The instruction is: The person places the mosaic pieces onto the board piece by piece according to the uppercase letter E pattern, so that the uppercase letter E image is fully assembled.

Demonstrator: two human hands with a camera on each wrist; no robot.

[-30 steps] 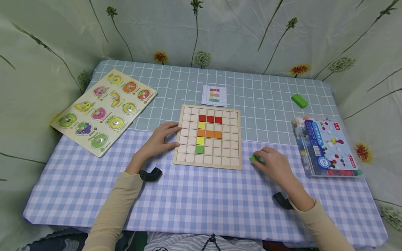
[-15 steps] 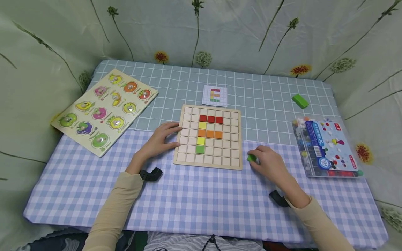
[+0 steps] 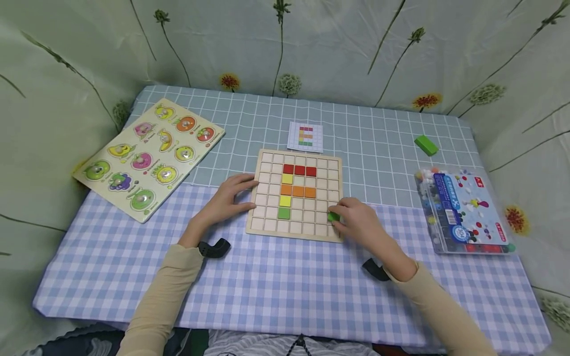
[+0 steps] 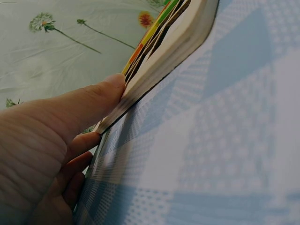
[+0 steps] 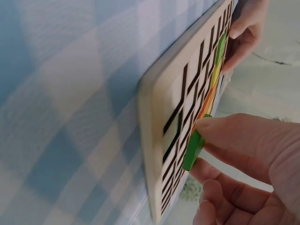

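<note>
A wooden grid board [image 3: 320,205] lies in the middle of the table, with red, yellow, orange and green square tiles set in some cells. My left hand [image 3: 227,200] rests against its left edge; in the left wrist view the thumb [image 4: 110,89] touches the board's side. Between thumb and fingers my right hand [image 3: 358,221] pinches a green tile [image 5: 194,147] over the board's right-hand columns, tilted in the right wrist view. Behind the board lies a small pattern card [image 3: 292,136] printed with the same colours in an E-like shape.
A fruit peg puzzle [image 3: 149,141] lies at the left. On the right stands a clear plastic box [image 3: 474,207] of coloured pieces, with a green block [image 3: 426,145] behind it. Checked cloth [image 3: 267,282] covers the near part of the table.
My right hand has moved left with the green tile, from beside the board to over its right-hand columns. The left hand has stayed at the left edge.
</note>
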